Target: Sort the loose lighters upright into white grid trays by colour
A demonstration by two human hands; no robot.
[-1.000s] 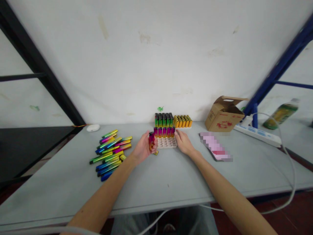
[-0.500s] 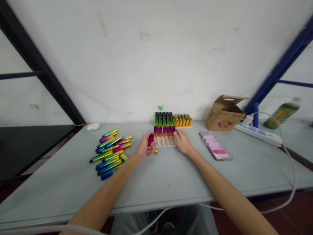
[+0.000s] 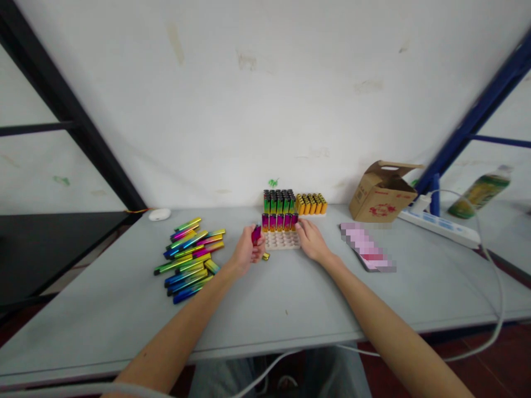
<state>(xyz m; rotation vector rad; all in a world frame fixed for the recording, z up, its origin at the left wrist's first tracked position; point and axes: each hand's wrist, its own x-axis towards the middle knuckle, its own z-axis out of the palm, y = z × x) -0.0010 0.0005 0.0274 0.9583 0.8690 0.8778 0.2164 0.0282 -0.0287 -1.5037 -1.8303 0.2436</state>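
My left hand (image 3: 248,247) is closed around a shiny purple tube (image 3: 256,234) with a dark upper end, held just left of a white tray (image 3: 282,241) with round holes. In the tray's back row, several purple-to-orange tubes (image 3: 280,222) stand upright. At the tray's right edge my right hand (image 3: 312,240) grips its side, fingers beside the end tube; its fingertips are partly hidden. On the table below my left hand lies a small yellow piece (image 3: 266,256), mostly covered by the fingers. A loose pile of shiny multicoloured tubes (image 3: 188,260) is further left.
Behind the tray stand green tubes with black tops (image 3: 279,202) and a block of yellow tubes (image 3: 311,204). To the right are a phone (image 3: 365,246), an open cardboard box (image 3: 381,196), a power strip (image 3: 442,228) and a bottle (image 3: 481,190). A white case (image 3: 160,214) lies back left.
The whole view has shifted very slightly. Both hands keep their places at the tray, the left one with the purple tube in its grasp.
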